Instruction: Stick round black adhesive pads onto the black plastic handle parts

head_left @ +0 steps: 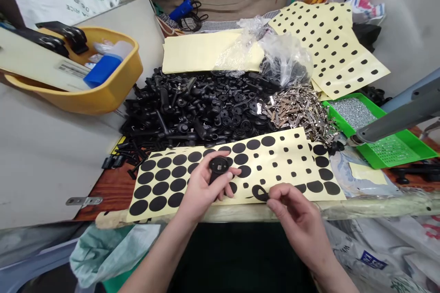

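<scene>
My left hand (202,183) is closed around a black plastic part with a round head (219,165); its face is turned up and shows a small pale square in the middle. Between the thumb and forefinger of my right hand (292,210) is pinched a thin black ring-shaped sticker (260,192), which hangs twisted into a loop. Beneath both hands lies a yellowish sticker sheet (275,139) with rows of large black discs on the left and small black dots on the right. The two hands are apart.
Behind the sheets spreads a heap of black plastic parts (185,105), beside a pile of metal clips (292,110). A green tray (405,146) of small screws stands right, under a grey power tool (398,119). A yellow bin (120,82) hangs left.
</scene>
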### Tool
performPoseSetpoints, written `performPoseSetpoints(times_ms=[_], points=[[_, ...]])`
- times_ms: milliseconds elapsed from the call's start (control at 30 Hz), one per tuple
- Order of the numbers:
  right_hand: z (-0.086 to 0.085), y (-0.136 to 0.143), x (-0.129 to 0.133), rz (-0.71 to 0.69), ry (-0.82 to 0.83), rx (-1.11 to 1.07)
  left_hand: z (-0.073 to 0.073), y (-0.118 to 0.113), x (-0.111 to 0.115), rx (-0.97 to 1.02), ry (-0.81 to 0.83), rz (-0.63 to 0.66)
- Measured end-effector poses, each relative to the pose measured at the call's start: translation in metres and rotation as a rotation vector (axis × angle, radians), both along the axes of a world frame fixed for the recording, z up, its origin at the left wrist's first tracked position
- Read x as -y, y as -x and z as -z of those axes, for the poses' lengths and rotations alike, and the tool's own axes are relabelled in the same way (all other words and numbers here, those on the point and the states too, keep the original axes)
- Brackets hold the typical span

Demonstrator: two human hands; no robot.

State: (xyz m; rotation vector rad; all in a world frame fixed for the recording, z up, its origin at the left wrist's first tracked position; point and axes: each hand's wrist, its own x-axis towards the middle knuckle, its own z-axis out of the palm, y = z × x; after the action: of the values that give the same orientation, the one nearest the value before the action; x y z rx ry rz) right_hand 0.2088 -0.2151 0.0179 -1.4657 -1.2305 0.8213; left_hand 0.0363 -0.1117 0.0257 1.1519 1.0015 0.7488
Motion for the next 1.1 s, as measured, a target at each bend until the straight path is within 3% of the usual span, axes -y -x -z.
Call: performPoseSetpoints(times_ms=[167,367,567,1100], points=[[0.003,0.0,-0.006,0.079,0.054,-0.057,-0.003,0.007,0.008,0.2,0.114,-0.133],[0.0,0.001,-0.013,0.086,0.057,-0.132,0.004,-0.002,0.04,0.374,0.305,-0.103],[-0.007,0.005,-0.025,0.013,0.072,-0.202,0.025,-0.01,0.054,0.342,0.211,-0.056],[-0.004,0.026,-0.043,-0.104,0.061,-0.083,0.021,-0.013,0.05,0.252,0.211,-0.042]])
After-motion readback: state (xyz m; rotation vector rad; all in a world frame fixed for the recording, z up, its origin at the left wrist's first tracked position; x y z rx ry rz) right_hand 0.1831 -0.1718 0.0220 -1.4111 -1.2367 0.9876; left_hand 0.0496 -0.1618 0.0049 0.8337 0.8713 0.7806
